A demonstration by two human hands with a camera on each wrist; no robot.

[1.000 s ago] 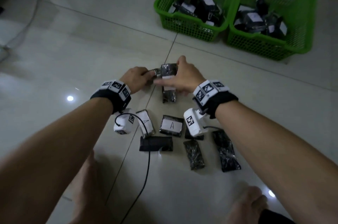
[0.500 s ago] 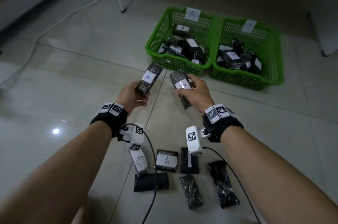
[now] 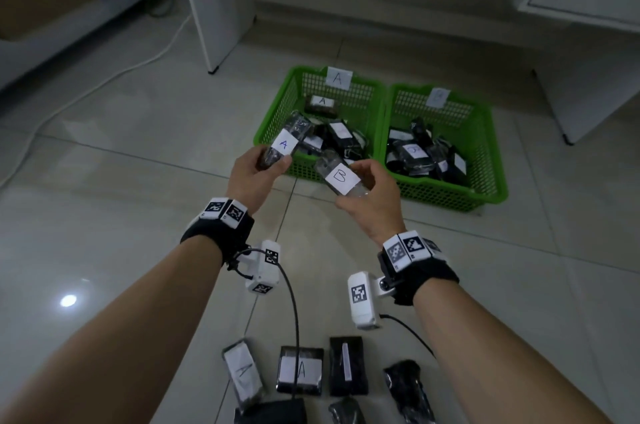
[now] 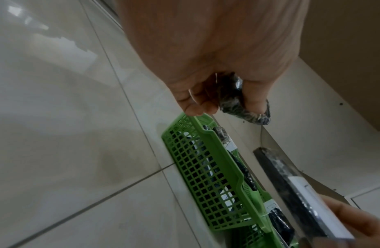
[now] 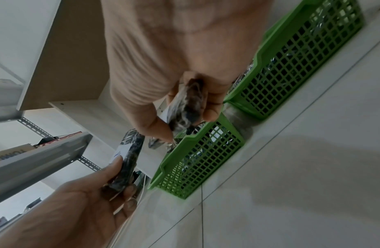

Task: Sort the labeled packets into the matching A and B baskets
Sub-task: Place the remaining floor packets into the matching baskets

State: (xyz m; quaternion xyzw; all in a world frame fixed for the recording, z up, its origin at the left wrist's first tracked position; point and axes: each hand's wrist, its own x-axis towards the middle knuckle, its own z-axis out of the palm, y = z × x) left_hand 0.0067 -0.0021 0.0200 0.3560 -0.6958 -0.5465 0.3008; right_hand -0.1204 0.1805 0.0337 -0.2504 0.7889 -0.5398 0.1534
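Observation:
My left hand [image 3: 254,174] grips a dark packet labelled A [image 3: 284,143], raised just in front of the green A basket [image 3: 277,122]. My right hand [image 3: 374,195] holds a dark packet labelled B [image 3: 341,178] near the front rims of both baskets. The green B basket [image 3: 485,153] stands to the right of the A basket. Both baskets hold several dark packets. In the left wrist view my fingers [image 4: 252,104] curl round the A packet [image 4: 233,102]. In the right wrist view the B packet [image 5: 188,107] sits pinched between thumb and fingers.
Several dark packets lie on the tiled floor near me, two showing A labels [image 3: 299,370] [image 3: 244,375]. A white cabinet leg [image 3: 214,8] stands behind the baskets on the left, a white cable [image 3: 104,77] runs over the floor, and white furniture [image 3: 588,42] is on the right.
Both hands lifted a packet each off the floor and carried them forward toward the baskets. The B label on the right packet now faces up.

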